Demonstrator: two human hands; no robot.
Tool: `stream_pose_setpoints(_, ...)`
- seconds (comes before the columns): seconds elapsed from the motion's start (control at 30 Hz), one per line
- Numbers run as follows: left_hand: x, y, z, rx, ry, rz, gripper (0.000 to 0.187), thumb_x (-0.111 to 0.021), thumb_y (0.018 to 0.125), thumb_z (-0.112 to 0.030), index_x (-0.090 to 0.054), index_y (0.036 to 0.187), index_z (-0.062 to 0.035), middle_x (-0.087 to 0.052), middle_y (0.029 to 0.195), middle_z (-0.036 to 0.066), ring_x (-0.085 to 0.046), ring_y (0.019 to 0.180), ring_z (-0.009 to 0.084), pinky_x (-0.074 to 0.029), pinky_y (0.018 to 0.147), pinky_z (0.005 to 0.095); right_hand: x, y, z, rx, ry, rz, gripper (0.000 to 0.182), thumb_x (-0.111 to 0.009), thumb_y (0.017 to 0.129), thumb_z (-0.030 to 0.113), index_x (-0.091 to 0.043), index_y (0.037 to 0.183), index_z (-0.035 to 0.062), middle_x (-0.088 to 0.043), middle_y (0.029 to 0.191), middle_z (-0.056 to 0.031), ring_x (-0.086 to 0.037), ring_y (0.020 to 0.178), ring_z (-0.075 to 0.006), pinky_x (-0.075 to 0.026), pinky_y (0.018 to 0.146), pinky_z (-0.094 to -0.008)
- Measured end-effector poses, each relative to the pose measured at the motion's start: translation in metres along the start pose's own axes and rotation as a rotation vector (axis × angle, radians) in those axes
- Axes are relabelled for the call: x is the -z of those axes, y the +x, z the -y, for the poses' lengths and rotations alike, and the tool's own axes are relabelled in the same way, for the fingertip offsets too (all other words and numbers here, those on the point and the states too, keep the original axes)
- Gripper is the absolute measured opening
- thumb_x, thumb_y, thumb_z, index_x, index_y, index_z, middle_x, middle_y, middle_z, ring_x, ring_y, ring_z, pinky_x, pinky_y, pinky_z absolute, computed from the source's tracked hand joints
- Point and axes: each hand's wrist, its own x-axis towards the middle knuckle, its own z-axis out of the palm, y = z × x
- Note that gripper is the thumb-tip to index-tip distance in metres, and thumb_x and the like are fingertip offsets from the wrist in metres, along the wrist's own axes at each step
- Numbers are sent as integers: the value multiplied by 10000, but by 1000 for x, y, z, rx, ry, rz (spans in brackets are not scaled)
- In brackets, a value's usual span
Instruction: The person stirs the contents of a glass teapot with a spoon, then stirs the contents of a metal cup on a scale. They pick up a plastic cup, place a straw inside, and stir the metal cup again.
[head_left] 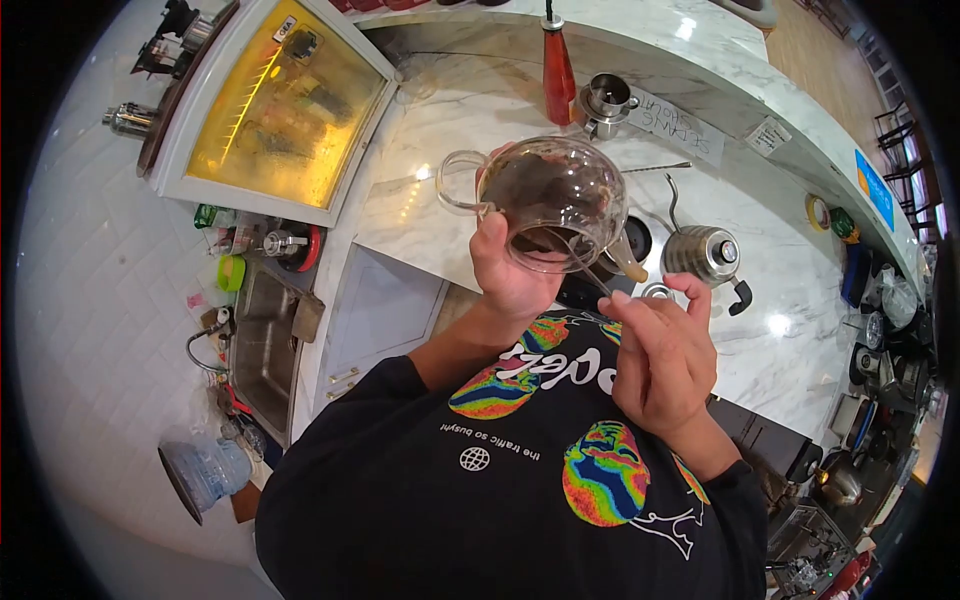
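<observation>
My left hand (512,268) is closed around the side of a clear glass teapot (553,185), holding it up above the counter. Dark, wet-looking matter, perhaps tea leaves, lies inside against the glass. The teapot is tilted, its round mouth facing me, with its glass handle to the left and its spout at the lower right. Between the fingertips of my right hand (662,350) is a thin metal spoon (594,280). Its far end reaches into the teapot's mouth. To the right, a steel gooseneck kettle (700,250) stands on the marble counter (790,270).
Behind the teapot stand a red bottle (558,80) and a metal cup (608,95). Another long, thin metal utensil (655,166) lies near a handwritten paper sign (680,128). A yellow-lit glass cabinet (285,115) and a sink (265,345) are to the left. A raised counter edge curves around the back.
</observation>
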Motion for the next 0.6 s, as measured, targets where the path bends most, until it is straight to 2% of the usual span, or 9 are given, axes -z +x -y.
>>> stream_pose_setpoints(0.17,4,-2,-5,-13,53,2,832,-598,983,-600,-303,1600,-127,-547,1461,150,-591,1334,340,-532,1096,550,3,4,3,47,6,-2,464,-680,768,-85,-667,1229,-34,-735,915,-95,-700,760,-241,-461,906,-548)
stream_pose_setpoints(0.33,-8,-2,-4,-82,18,-113,847,-493,985,-749,-537,1460,-48,-670,1345,151,-682,1205,317,-587,1006,497,-1,4,3,73,-20,9,470,-682,767,-93,-667,1233,-34,-741,930,-90,-702,769,-235,-462,917,-555)
stream_pose_setpoints(0.43,-7,-1,-3,-78,-110,-84,847,-490,984,-752,-536,1460,-53,-677,1332,150,-691,1188,312,-599,982,494,-2,4,2,77,-25,17,472,-684,767,-94,-666,1235,-34,-742,934,-88,-701,772,-233,-461,933,-564)
stream_pose_setpoints(0.57,-10,-2,-5,-89,-60,-143,846,-489,980,-760,-536,1460,-65,-684,1320,145,-704,1159,307,-622,920,481,-2,5,2,74,-21,36,470,-686,765,-95,-668,1230,-32,-742,931,-87,-697,770,-231,-460,949,-572)
stream_pose_setpoints(0.6,-9,-2,-5,-79,-33,-137,837,-513,977,-744,-496,1484,-78,-659,1345,143,-685,1186,309,-609,943,489,-2,5,2,72,-21,40,468,-686,764,-96,-670,1227,-31,-741,929,-86,-696,770,-229,-460,951,-574)
